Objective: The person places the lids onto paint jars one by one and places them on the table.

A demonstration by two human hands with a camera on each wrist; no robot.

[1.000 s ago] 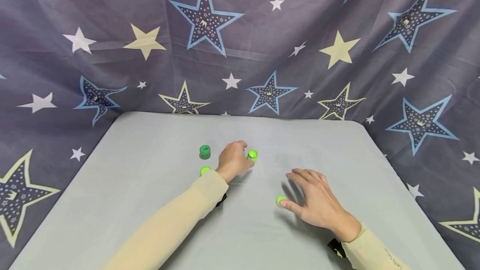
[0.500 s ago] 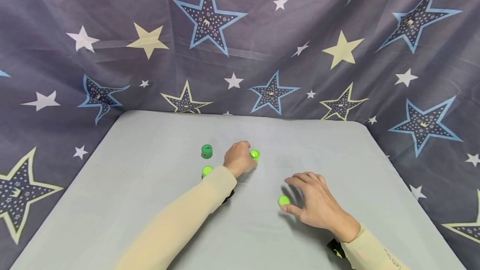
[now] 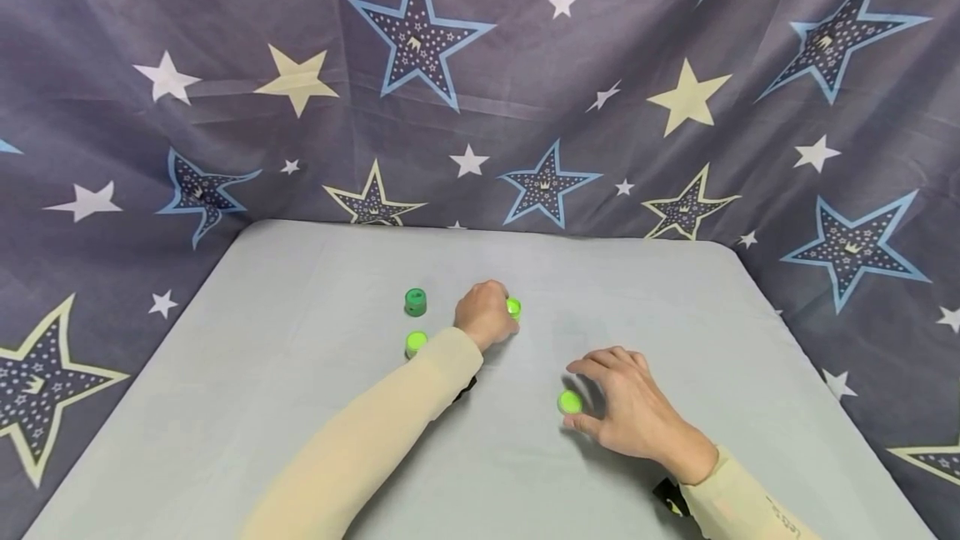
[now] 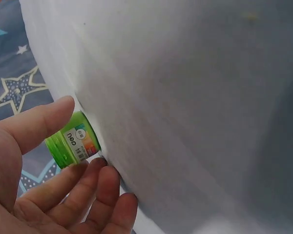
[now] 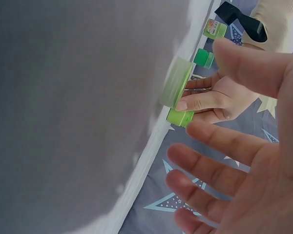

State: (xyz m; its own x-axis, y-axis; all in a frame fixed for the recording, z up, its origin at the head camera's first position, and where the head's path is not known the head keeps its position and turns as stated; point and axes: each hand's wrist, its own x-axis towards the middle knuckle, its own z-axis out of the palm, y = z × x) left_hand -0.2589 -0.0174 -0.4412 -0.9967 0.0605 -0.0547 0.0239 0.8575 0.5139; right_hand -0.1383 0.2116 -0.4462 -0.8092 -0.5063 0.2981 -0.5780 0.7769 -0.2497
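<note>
Lower right of the head frame, right hand (image 3: 630,407) spread around a lime tub (image 3: 570,402), no visible grip. Left of centre, a lime-topped jar (image 3: 416,343) sits by the sleeve (image 3: 450,355). Mid-frame, left hand's (image 3: 486,312) thumb and fingers bracket a labelled green container (image 4: 74,140), can't tell if pinched; dark green pot (image 3: 416,302) upper left of it.

The brand "deli" stood on the label (image 4: 85,138) of the green tub (image 4: 58,149), near a barcode (image 4: 81,156); lettering (image 3: 783,517) on the right sleeve (image 3: 731,490) was too small to read.
</note>
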